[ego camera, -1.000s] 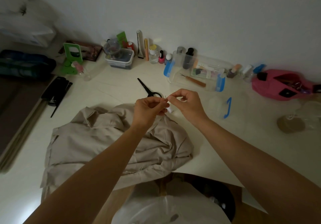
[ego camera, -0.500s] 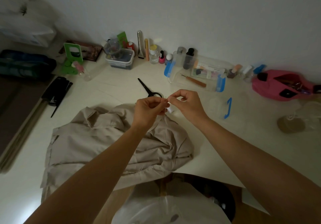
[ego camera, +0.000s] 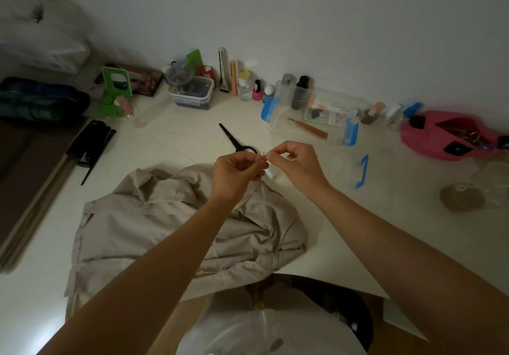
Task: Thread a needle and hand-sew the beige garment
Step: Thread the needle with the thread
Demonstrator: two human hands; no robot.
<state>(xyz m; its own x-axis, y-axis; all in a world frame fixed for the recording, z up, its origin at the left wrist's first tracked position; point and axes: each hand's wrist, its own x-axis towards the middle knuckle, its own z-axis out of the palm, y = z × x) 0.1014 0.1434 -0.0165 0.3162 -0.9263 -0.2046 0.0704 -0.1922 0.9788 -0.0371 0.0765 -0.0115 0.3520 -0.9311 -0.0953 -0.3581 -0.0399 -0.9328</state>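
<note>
The beige garment (ego camera: 154, 228) lies crumpled on the white table (ego camera: 358, 233), near its front edge. Above its far end my left hand (ego camera: 234, 175) pinches a thin needle (ego camera: 263, 157) upright between thumb and fingers. My right hand (ego camera: 296, 166) is just to the right, its thumb and forefinger pinched together at the needle's top, holding a thread end too fine to see. A small white thread spool (ego camera: 270, 173) lies on the table under the two hands.
Black scissors (ego camera: 235, 141) lie just beyond my hands. A clear box with blue clips (ego camera: 311, 123) holds a seam ripper. Bottles and jars line the wall. A pink pouch (ego camera: 446, 137) sits far right, a black comb (ego camera: 93, 145) at the left.
Both hands have stayed together above the garment; the pinched fingertips have barely shifted at the needle's top.
</note>
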